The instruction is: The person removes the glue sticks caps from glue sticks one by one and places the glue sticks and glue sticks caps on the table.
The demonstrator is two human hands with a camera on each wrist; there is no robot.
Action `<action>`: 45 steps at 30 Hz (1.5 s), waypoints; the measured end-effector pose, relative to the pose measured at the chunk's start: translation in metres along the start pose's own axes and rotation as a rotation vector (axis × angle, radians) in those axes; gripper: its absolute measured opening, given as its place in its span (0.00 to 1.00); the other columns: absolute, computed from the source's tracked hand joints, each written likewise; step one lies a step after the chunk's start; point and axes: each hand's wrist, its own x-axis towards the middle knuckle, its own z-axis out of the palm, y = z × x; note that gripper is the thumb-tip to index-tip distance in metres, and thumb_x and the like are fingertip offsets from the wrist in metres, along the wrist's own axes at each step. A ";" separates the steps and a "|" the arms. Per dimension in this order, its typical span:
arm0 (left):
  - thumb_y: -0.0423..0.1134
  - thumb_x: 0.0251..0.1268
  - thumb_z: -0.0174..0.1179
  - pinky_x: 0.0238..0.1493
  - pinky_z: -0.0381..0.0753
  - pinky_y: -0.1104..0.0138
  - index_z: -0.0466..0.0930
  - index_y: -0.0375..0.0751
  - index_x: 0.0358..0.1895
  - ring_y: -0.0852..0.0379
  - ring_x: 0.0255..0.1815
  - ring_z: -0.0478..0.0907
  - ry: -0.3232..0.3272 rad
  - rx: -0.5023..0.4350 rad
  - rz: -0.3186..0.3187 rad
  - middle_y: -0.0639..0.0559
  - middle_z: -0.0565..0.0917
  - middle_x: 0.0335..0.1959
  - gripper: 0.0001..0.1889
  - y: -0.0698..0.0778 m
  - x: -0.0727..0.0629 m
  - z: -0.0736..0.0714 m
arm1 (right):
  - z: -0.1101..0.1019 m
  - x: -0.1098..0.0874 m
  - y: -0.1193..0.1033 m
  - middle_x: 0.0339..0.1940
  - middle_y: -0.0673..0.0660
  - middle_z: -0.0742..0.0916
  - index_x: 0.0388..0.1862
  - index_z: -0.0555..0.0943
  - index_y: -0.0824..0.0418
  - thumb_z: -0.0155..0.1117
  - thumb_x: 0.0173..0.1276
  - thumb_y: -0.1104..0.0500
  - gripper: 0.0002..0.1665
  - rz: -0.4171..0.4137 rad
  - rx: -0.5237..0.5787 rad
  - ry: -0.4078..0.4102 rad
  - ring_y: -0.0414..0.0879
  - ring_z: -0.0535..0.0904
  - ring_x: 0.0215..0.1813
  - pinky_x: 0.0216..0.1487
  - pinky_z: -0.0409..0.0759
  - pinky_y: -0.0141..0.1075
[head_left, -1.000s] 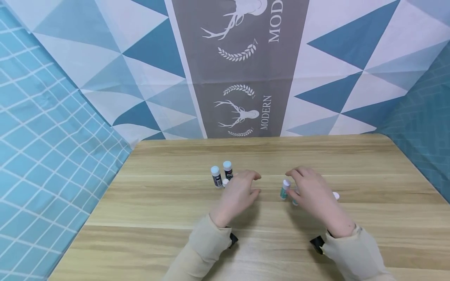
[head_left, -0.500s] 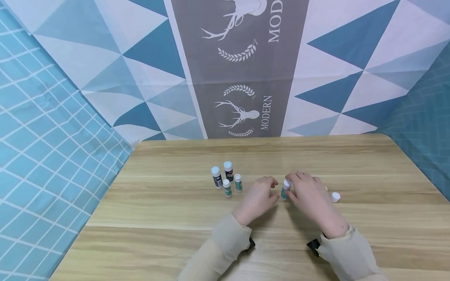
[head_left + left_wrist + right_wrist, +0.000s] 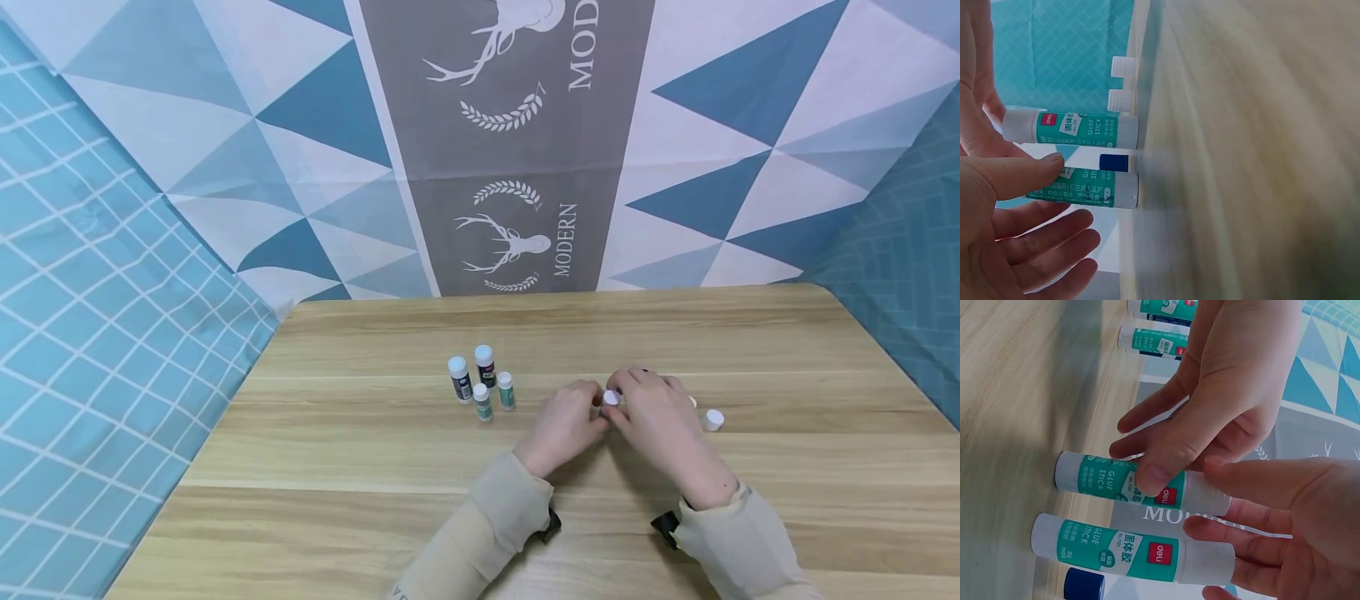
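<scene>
Near the table's middle, a green glue stick (image 3: pixel 1129 481) with a white cap stands upright. My left hand (image 3: pixel 564 425) pinches its body, thumb across the label, the other fingers behind. My right hand (image 3: pixel 660 429) has its thumb and index finger at the white cap (image 3: pixel 611 399) of this same stick. Right beside it stands a second green glue stick (image 3: pixel 1116 550), its capped end in front of my right hand's other fingers. In the head view that second stick is hidden under the right hand.
Left of the hands stand two dark-labelled tubes (image 3: pixel 461 381) with pale caps and two small green glue sticks (image 3: pixel 506 392). Short white cylinders (image 3: pixel 714 419) lie right of my right hand. A dark blue cylinder (image 3: pixel 1113 163) sits behind the sticks. Patterned cloth (image 3: pixel 517 150) hangs behind the wooden table (image 3: pixel 337 517).
My left hand has moved right, away from the small green sticks at the left, to the glue stick by my right hand, and now grips it. The right hand has barely shifted.
</scene>
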 end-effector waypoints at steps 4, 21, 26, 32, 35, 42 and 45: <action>0.38 0.54 0.62 0.27 0.69 0.78 0.78 0.43 0.36 0.67 0.27 0.71 -0.014 -0.023 -0.005 0.55 0.80 0.32 0.07 0.000 -0.002 -0.002 | -0.001 0.000 -0.001 0.31 0.56 0.81 0.31 0.77 0.60 0.68 0.53 0.58 0.10 0.009 0.002 -0.005 0.54 0.79 0.38 0.45 0.71 0.53; 0.42 0.56 0.62 0.26 0.69 0.77 0.78 0.45 0.35 0.67 0.25 0.70 0.074 0.135 0.080 0.57 0.78 0.28 0.07 -0.001 -0.016 -0.018 | -0.009 -0.001 -0.005 0.27 0.50 0.81 0.30 0.77 0.56 0.69 0.53 0.56 0.10 -0.034 0.038 -0.004 0.48 0.79 0.34 0.46 0.71 0.51; 0.42 0.56 0.62 0.25 0.68 0.78 0.78 0.45 0.35 0.67 0.24 0.69 0.091 0.138 0.101 0.57 0.78 0.28 0.07 -0.002 -0.021 -0.026 | -0.012 0.000 -0.005 0.27 0.48 0.82 0.33 0.78 0.56 0.69 0.54 0.55 0.11 -0.042 0.078 -0.019 0.47 0.79 0.34 0.50 0.70 0.50; 0.42 0.56 0.62 0.26 0.69 0.79 0.78 0.45 0.35 0.68 0.25 0.70 0.117 0.120 0.140 0.57 0.78 0.28 0.07 -0.005 -0.026 -0.034 | -0.013 0.001 -0.006 0.29 0.48 0.83 0.33 0.78 0.56 0.69 0.53 0.53 0.12 -0.062 0.114 -0.019 0.46 0.79 0.35 0.51 0.69 0.49; 0.43 0.55 0.63 0.27 0.70 0.79 0.79 0.45 0.36 0.68 0.25 0.71 0.130 0.108 0.148 0.57 0.79 0.29 0.08 -0.007 -0.027 -0.038 | -0.013 0.002 -0.006 0.30 0.47 0.83 0.34 0.79 0.56 0.69 0.53 0.52 0.12 -0.089 0.124 -0.008 0.46 0.79 0.38 0.52 0.69 0.48; 0.45 0.53 0.64 0.27 0.70 0.80 0.79 0.46 0.36 0.69 0.25 0.71 0.134 0.066 0.147 0.58 0.79 0.29 0.10 -0.010 -0.028 -0.048 | -0.016 0.001 -0.006 0.34 0.48 0.84 0.35 0.79 0.56 0.68 0.54 0.53 0.12 -0.121 0.162 0.022 0.48 0.79 0.44 0.52 0.68 0.46; 0.45 0.53 0.65 0.27 0.70 0.80 0.80 0.46 0.36 0.69 0.25 0.71 0.126 0.065 0.141 0.58 0.79 0.29 0.10 -0.011 -0.028 -0.050 | -0.017 0.001 -0.006 0.36 0.49 0.84 0.36 0.80 0.56 0.68 0.54 0.53 0.12 -0.127 0.172 0.033 0.49 0.78 0.46 0.53 0.68 0.47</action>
